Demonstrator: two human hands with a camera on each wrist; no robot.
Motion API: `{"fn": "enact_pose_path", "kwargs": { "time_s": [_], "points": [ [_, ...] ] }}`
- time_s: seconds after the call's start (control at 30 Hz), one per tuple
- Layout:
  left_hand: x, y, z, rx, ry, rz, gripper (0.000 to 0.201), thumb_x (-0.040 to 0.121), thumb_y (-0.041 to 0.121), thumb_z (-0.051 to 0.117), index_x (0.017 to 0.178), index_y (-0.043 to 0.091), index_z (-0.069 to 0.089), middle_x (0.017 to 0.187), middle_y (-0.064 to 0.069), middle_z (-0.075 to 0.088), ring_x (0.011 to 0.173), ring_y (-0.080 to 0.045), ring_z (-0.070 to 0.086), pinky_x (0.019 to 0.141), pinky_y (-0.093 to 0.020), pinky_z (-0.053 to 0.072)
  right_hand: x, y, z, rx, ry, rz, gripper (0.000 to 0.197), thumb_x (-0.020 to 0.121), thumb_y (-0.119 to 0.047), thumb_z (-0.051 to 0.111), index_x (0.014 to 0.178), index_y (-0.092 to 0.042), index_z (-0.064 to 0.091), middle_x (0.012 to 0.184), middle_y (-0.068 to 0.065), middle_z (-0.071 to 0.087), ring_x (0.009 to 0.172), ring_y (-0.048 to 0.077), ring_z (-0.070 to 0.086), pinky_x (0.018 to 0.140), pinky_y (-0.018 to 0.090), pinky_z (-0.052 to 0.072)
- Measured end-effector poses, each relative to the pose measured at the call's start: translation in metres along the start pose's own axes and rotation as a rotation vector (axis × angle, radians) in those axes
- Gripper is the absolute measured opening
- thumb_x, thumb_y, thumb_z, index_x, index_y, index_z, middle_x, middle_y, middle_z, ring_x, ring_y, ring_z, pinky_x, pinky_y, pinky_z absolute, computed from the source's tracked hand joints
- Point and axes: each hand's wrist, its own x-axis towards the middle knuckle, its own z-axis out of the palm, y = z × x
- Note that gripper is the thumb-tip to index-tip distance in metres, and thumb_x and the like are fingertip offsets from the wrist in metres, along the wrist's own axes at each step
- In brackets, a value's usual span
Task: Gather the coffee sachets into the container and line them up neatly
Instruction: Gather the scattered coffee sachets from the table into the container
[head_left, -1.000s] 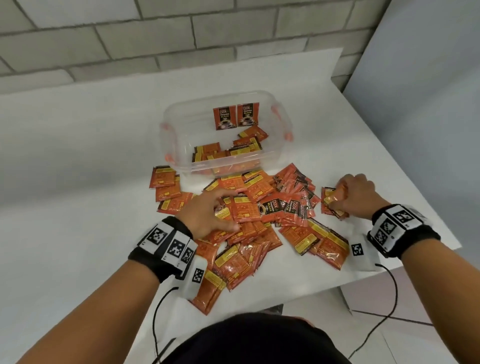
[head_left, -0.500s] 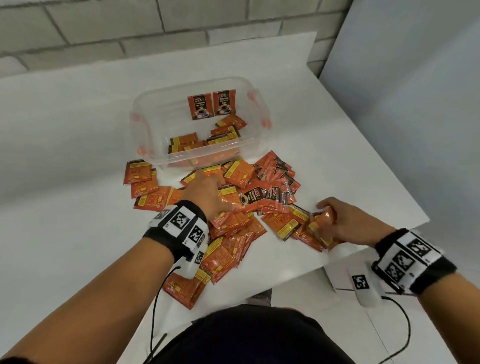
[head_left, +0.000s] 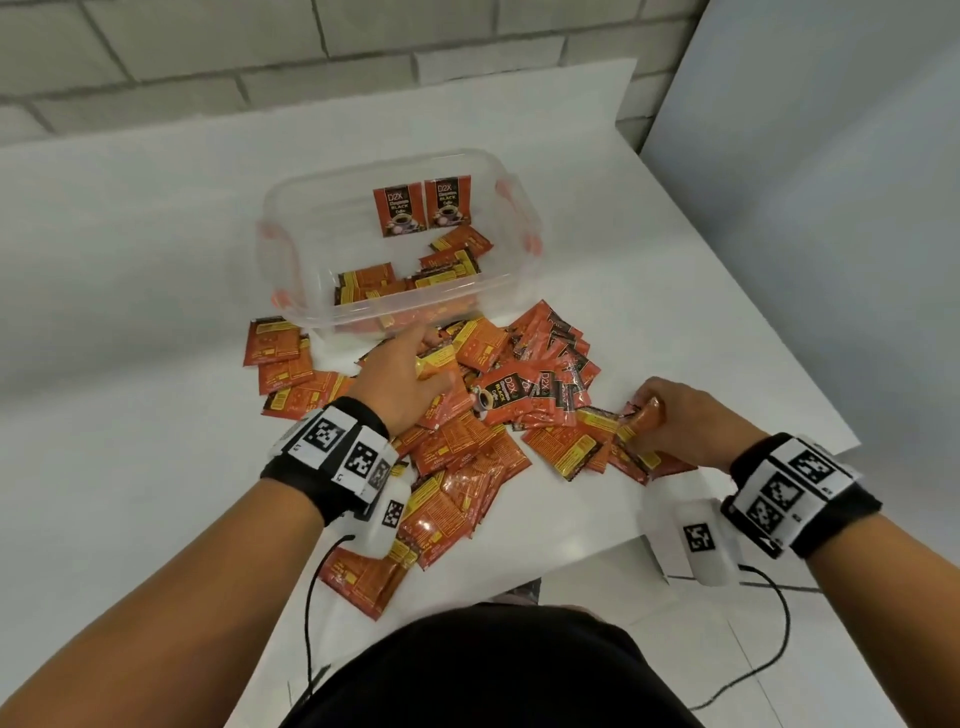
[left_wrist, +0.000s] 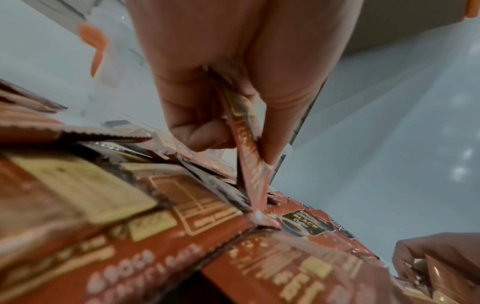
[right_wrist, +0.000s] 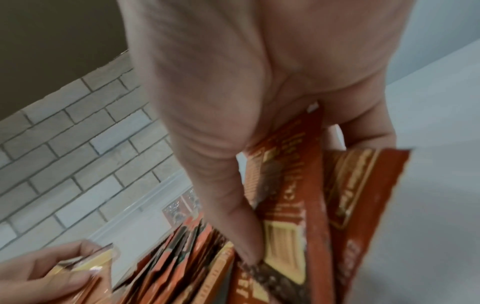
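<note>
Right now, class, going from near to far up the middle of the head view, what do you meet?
Dark clothing → table edge → pile of loose sachets → clear container → two upright sachets inside it → brick wall.

Left hand (left_wrist: 233, 86): fills the top centre, thumb and finger pinching one orange sachet (left_wrist: 248, 156) held on edge, nearly upright.
Held sachet's lower corner: touches the loose sachets (left_wrist: 161, 236) beneath it.
Loose sachets: overlapping in a blurred orange heap across the lower left, yellow panels and pale print showing; one near the centre right shows a dark label reading "BLACK".
Container (left_wrist: 96, 49): clear wall with an orange clip, upper left.
Tabletop (left_wrist: 389, 144): pale, on the right.
Right hand (left_wrist: 436, 261): lower right corner, fingers round more sachets.
</note>
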Motion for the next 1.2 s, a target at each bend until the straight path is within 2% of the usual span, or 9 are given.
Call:
{"fn": "enact_pose_path", "kwargs": {
  "time_s": [0.17,0.27,0.37,0.43,0.53,0.7,0.93,1.03,1.2],
  "points": [
    [-0.003,0.0,-0.008,-0.054,0.054,-0.023,0.036,0.092,0.024,0.056,0.126,0.015,0.048,0.093,-0.001,0.059,0.057,-0.013,0.051,0.055,-0.023,0.037,0.006,-0.007,-0.026,-0.021,0.09,-0.051,0.028,0.08,-0.014,0.065,0.105,-0.016,0.052,0.095,0.005,0.062,0.077,0.018,0.057,0.056,0.024,0.04],
    [-0.005,-0.002,-0.023,-0.212,0.087,-0.053,0.029,0.092,0.019,0.052,0.121,0.016,0.049,0.07,0.002,0.052,0.052,-0.014,0.047,0.059,-0.027,0.045,-0.001,-0.031,-0.05,0.301,0.149,-0.105,0.025,0.081,-0.005,0.065,0.102,-0.013,0.054,0.086,0.007,0.064,0.067,0.016,0.062,0.053,0.025,0.05],
    [-0.007,0.0,-0.049,-0.397,0.242,-0.031,0.017,0.092,0.015,0.053,0.11,0.016,0.054,0.084,0.002,0.06,0.063,-0.012,0.057,0.054,-0.025,0.048,0.001,-0.074,-0.07,0.512,0.23,-0.267,0.027,0.08,0.003,0.066,0.096,-0.016,0.055,0.081,0.004,0.062,0.06,0.009,0.062,0.051,0.022,0.053],
    [0.001,0.002,-0.066,-0.405,0.408,-0.026,0.018,0.089,0.012,0.056,0.107,0.018,0.057,0.094,0.006,0.061,0.08,-0.012,0.059,0.065,-0.017,0.047,0.013,-0.112,-0.075,0.531,0.255,-0.41,0.033,0.078,0.001,0.071,0.09,-0.024,0.053,0.083,-0.004,0.062,0.072,0.012,0.064,0.065,0.03,0.057],
    [0.026,0.002,-0.078,-0.295,0.494,-0.079,0.033,0.087,0.016,0.062,0.119,0.011,0.057,0.109,0.001,0.058,0.096,-0.012,0.051,0.076,-0.02,0.038,0.046,-0.166,-0.064,0.502,0.214,-0.519,0.037,0.077,-0.004,0.073,0.1,-0.022,0.05,0.093,0.001,0.062,0.078,0.014,0.063,0.065,0.032,0.058],
    [0.061,0.005,-0.077,-0.146,0.457,-0.148,0.038,0.088,0.023,0.062,0.124,0.011,0.055,0.128,-0.008,0.057,0.109,-0.022,0.056,0.074,-0.02,0.037,0.09,-0.223,-0.025,0.26,0.281,-0.572,0.057,0.079,-0.015,0.072,0.128,-0.017,0.043,0.093,-0.004,0.058,0.08,0.012,0.058,0.065,0.021,0.047],
    [0.073,0.002,-0.072,0.002,0.259,-0.198,0.052,0.092,0.037,0.057,0.134,0.009,0.049,0.136,-0.012,0.053,0.121,-0.026,0.052,0.091,-0.025,0.039,0.112,-0.222,-0.007,0.038,0.233,-0.475,0.065,0.084,-0.041,0.066,0.137,-0.017,0.038,0.118,0.007,0.063,0.106,0.026,0.061,0.092,0.032,0.048],
    [0.058,0.007,-0.077,-0.006,0.29,-0.176,0.06,0.094,0.041,0.052,0.143,0.01,0.039,0.144,-0.011,0.046,0.127,-0.025,0.047,0.101,-0.028,0.036,0.092,-0.212,-0.019,0.036,0.337,-0.522,0.054,0.088,-0.041,0.06,0.133,-0.015,0.044,0.123,0.011,0.057,0.111,0.026,0.056,0.095,0.033,0.044],
    [-0.006,0.009,-0.068,-0.032,0.306,0.0,0.017,0.092,0.033,0.057,0.102,0.019,0.062,0.086,0.008,0.062,0.077,-0.009,0.058,0.062,-0.02,0.041,0.036,-0.161,-0.024,0.054,0.323,-0.596,0.013,0.088,-0.024,0.063,0.099,-0.018,0.058,0.09,-0.002,0.057,0.073,0.006,0.05,0.065,0.023,0.039]
  ]
}}
